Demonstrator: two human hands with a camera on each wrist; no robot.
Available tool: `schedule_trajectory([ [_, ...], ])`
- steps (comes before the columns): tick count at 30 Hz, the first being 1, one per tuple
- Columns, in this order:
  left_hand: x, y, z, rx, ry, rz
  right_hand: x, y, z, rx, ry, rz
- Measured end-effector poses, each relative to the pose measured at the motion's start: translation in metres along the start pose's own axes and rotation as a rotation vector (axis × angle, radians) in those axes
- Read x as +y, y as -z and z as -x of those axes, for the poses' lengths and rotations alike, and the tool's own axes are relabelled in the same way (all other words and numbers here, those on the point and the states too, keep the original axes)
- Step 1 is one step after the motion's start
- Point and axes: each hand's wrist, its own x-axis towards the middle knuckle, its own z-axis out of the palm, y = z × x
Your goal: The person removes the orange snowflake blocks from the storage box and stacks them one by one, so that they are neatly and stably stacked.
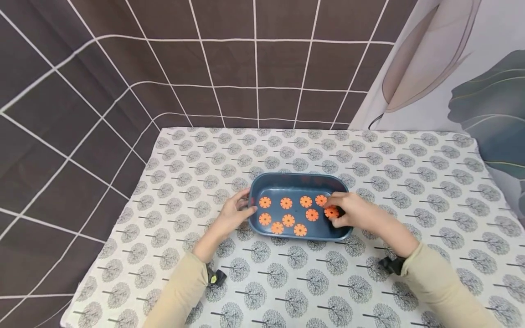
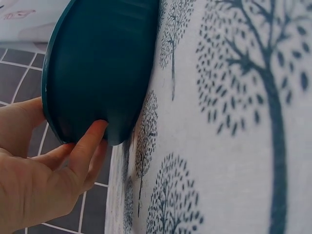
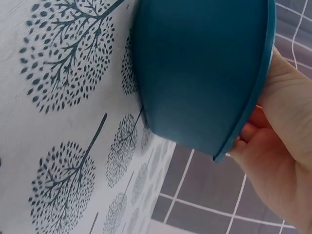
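A blue tub [image 1: 293, 178] sits on the surface [image 1: 164, 223] a little right of and below the middle of the head frame, its long side running left to right. Flat orange discs [image 1: 286, 203] with notched edges lie on the floor of the tub: four in a loose row along the back, others scattered toward the front, two of them close together near the front edge.

At the tub's left end, the left hand [image 1: 231, 215] grips the wall, thumb at the rim and fingers against the outside; the left wrist view shows those fingertips pressed on the outer wall. At the right end, the right hand [image 1: 354, 209] reaches over the rim and in, thumb and fingers curled about an end disc [image 1: 331, 212]; whether that disc is lifted I cannot tell. In the right wrist view the tub hides the fingertips.

Both arms come in from the bottom of the head frame in beige sleeves [image 1: 180, 289], with dark wrist devices at the cuffs. A white cloth printed with grey trees covers the surface. Dark grid-patterned fabric [image 1: 229, 64] fills the upper left, and a leaf-print curtain [image 1: 434, 86] hangs at upper right.
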Motion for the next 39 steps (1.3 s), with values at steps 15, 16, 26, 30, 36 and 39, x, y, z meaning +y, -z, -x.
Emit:
schedule_trajectory([
  [15, -0.002, -0.003, 0.005, 0.017, 0.031, 0.027, 0.017, 0.004, 0.028, 0.374, 0.166, 0.051],
  [16, -0.004, -0.003, 0.006, 0.017, 0.033, 0.03, 0.017, 0.004, 0.031, 0.389, 0.17, 0.05],
  [26, -0.004, 0.0, 0.002, 0.018, 0.022, 0.022, 0.029, 0.007, 0.057, 0.495, 0.097, 0.109],
  [30, -0.004, 0.002, 0.002, 0.023, 0.035, 0.03, 0.035, 0.005, 0.065, 0.466, 0.027, 0.101],
  [36, -0.002, 0.002, 0.002, 0.014, 0.015, 0.036, 0.041, 0.002, 0.07, 0.442, -0.001, 0.12],
  [39, -0.002, 0.002, 0.002, 0.012, 0.024, 0.051, 0.042, -0.001, 0.071, 0.43, 0.001, 0.123],
])
